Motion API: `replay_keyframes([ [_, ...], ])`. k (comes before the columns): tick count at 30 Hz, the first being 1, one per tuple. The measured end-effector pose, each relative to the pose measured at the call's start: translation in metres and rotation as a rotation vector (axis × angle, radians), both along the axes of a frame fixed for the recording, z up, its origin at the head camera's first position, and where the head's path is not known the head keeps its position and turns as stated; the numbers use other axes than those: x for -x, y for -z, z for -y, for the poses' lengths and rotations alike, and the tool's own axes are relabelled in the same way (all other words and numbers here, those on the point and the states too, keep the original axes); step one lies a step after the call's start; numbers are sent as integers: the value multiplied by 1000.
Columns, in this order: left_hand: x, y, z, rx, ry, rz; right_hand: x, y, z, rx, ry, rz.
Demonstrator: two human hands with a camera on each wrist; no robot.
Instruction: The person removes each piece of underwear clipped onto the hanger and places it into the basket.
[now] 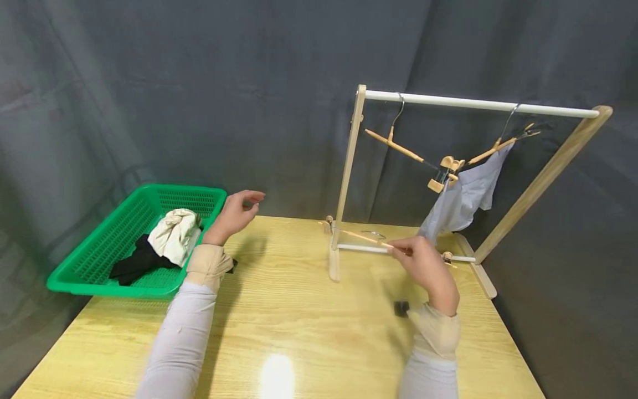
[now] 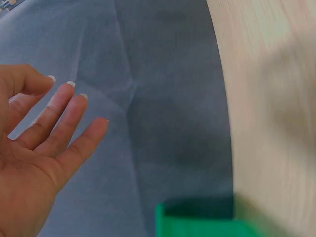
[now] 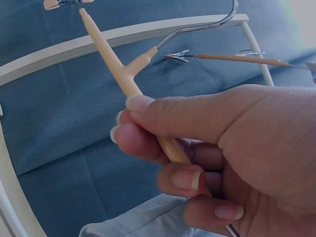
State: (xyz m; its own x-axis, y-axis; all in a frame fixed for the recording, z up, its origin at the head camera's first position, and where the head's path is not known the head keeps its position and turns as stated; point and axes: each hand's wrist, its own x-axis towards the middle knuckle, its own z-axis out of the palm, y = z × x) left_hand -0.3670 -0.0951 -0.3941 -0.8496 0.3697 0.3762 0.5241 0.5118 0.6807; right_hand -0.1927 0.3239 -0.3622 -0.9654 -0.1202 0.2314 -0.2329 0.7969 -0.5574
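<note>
My right hand (image 1: 423,266) pinches a peach-coloured clip hanger (image 3: 106,49) by its bar, with the thumb on one side and fingertips on the other. Its metal hook (image 3: 197,27) sticks out beyond the fingers, and a clip sits at each end of the bar. This hanger is low at the front of a small clothes rack (image 1: 344,172), overlapping the lower rail in the head view. Beside the green basket (image 1: 112,290) my left hand (image 1: 234,213) hovers over the table with loosely bent fingers, holding nothing.
On the rack's white top rail (image 1: 458,102) hang a bare clip hanger (image 1: 405,151) and another hanger (image 1: 490,152) carrying a pale grey garment (image 1: 458,199). Cream cloth (image 1: 171,235) and black cloth (image 1: 139,263) lie in the basket. Dark curtain (image 1: 259,100) backs the wooden table (image 1: 299,310).
</note>
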Motion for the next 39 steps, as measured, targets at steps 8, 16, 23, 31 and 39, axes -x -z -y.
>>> replay_keyframes([
  [8, -4, 22, -32, -153, -5, 38, -6, -3, 0, 9, 5, 28],
  [16, -9, 36, -69, -287, 35, 111, -22, -15, -1, -35, 51, 13],
  [23, -19, 32, -99, -360, 86, 119, -29, -19, -4, -41, 87, -7],
  [31, -15, 49, -131, -419, 164, 144, -31, -15, -9, -41, 109, -4],
  [39, -13, 61, -167, -537, 331, 163, -30, -17, -11, -52, 117, -1],
])
